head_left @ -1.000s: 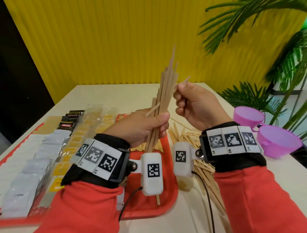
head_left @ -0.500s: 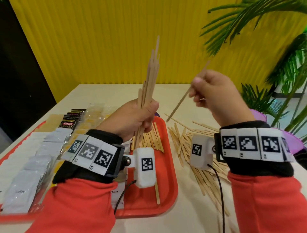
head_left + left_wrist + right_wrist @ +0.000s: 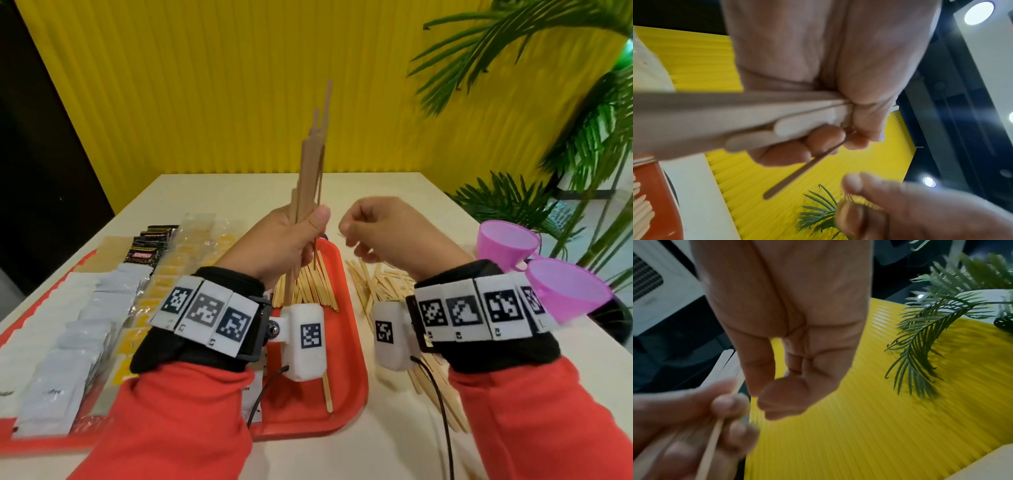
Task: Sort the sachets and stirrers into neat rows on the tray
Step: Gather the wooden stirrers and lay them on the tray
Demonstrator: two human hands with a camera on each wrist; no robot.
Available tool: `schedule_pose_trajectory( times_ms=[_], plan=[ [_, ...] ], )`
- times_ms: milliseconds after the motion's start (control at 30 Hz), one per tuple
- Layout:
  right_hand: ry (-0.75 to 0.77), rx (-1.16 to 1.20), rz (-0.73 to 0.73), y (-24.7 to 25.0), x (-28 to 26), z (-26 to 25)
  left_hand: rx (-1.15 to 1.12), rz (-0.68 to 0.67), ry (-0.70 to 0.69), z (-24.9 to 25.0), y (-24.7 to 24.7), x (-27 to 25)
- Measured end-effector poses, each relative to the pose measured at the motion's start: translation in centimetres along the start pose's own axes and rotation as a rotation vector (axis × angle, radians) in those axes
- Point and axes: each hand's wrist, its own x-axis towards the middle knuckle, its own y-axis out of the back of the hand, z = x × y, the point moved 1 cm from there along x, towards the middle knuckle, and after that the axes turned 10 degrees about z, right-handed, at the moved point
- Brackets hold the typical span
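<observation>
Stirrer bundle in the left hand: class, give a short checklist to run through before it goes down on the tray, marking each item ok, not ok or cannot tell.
1. Left hand grips the stirrer bundle: ok.
2. Bundle tips level: not ok, uneven.
3. Right hand free to help: ok, nothing visible in it.
4. Bare space on the red tray: ok.
5. Loose stirrers off the tray all collected: not ok.
6. Stirrer count in the bundle: cannot tell.

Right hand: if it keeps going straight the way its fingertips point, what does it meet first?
Probably the left hand gripping the upright bundle of stirrers. The right hand points leftward at it across a small gap, though depth is uncertain.
</observation>
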Motion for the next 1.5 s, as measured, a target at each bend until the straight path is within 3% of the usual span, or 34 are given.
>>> schedule_pose_trajectory(
  times_ms=[200,300,633,767,967,1200,1333,1500],
  plan=[
    [0.064,-0.725,-0.486,-3.5,-1.4,1.2,-0.206,0.058,0.092,0.1,1.0,0.2],
    [0.106,-0.955,-0.631,-5.2,-2.2,1.7,-0.232,0.041,0.072,0.4,1.1,0.0],
    [0.196,-1.141,-0.817,-7.9,-3.6,0.9,-0.367,-0.031,0.057,0.9,2.0,-0.7],
    [0.057,-1.111,-0.779,-7.9,-3.2,0.8,-0.411,-0.047,0.094,1.1,2.4,-0.8],
    [-0.155,-0.98,-0.608,-7.3,-3.7,1.2,-0.467,-0.065,0.142,0.9,2.6,-0.8],
    [-0.073,-1.09,-0.598,-7.3,-3.8,0.6,-0.484,-0.08,0.172,0.9,2.2,-1.0],
    [-0.075,-0.971,-0.591,-7.1,-4.1,0.2,-0.457,-0.101,0.18,0.7,2.2,-1.0],
    [-0.331,-0.826,-0.6,-6.4,-3.4,0.9,-0.446,-0.12,0.196,0.3,2.2,-0.8]
  ],
)
